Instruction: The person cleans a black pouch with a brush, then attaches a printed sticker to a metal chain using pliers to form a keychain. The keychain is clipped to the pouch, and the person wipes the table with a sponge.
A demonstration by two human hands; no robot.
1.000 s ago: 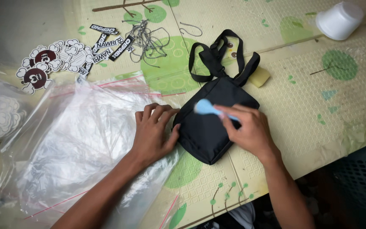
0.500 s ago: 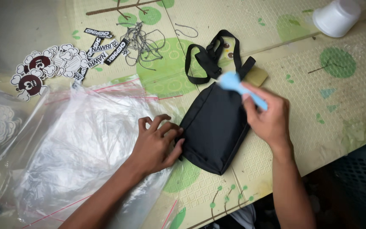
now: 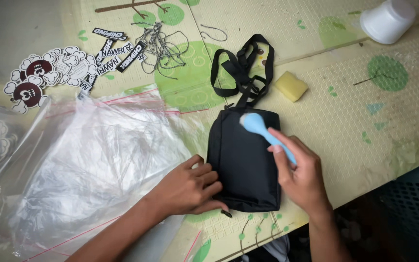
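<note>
Black pouch [image 3: 246,160] pinned flat by left hand [image 3: 190,187]; right hand [image 3: 301,172], fingers gripping blue brush [image 3: 263,130], brushes its twelve-o'clock end; lower fabric seemingly unbrushed.

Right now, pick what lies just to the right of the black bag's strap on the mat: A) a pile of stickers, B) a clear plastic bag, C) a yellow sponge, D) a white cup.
C: the yellow sponge lies beside the strap of the black bag, while the white cup sits far off at the top right corner.
</note>
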